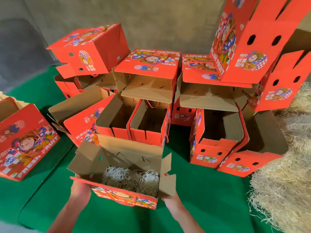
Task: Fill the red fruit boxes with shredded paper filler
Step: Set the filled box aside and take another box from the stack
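Note:
An open red fruit box (121, 196) sits low in the middle of the head view, held between both hands above the green surface. Pale shredded paper filler (133, 178) lies in its bottom, mostly on the right side. My left hand (80, 189) grips the box's left end, fingers under and behind the wall. My right hand (168, 197) holds the right end beneath the open side flap, with a fingertip showing over the flap's edge. A big heap of shredded paper (284, 190) lies at the right.
Several empty red boxes (148, 125) stand open and stacked behind the held one, some tilted on top. A closed red box (25, 142) lies at the left. A green cloth (198, 195) covers the surface; a grey wall is behind.

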